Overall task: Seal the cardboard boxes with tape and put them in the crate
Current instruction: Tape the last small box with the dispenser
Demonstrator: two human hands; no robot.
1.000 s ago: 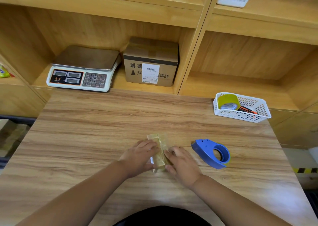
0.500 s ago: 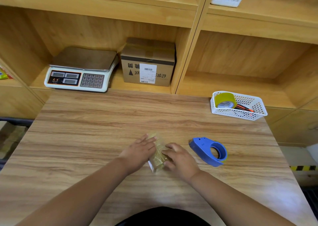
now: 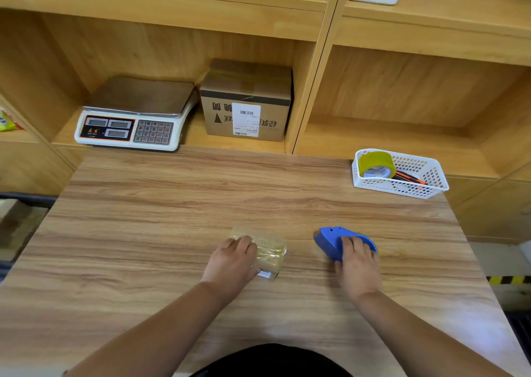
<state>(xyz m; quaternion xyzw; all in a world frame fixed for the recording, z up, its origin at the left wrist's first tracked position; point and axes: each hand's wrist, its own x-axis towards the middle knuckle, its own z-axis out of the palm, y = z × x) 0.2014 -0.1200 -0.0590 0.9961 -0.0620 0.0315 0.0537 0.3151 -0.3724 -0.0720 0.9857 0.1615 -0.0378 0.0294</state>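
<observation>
I look down at a wood-grain surface (image 3: 172,233) backed by wooden shelves, with the small taped box (image 3: 270,250) lying on it in front of me. Beyond the box, a scale (image 3: 135,118) and a carton (image 3: 247,100) sit on a shelf. My left hand (image 3: 232,264) grips the box, fingers curled over its top. To the right of the box, my right hand (image 3: 359,267) curls over the blue tape dispenser (image 3: 330,240).

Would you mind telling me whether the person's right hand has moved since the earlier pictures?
Yes. The right hand has left the small taped box and gone rightward across the table onto the blue tape dispenser.
</observation>
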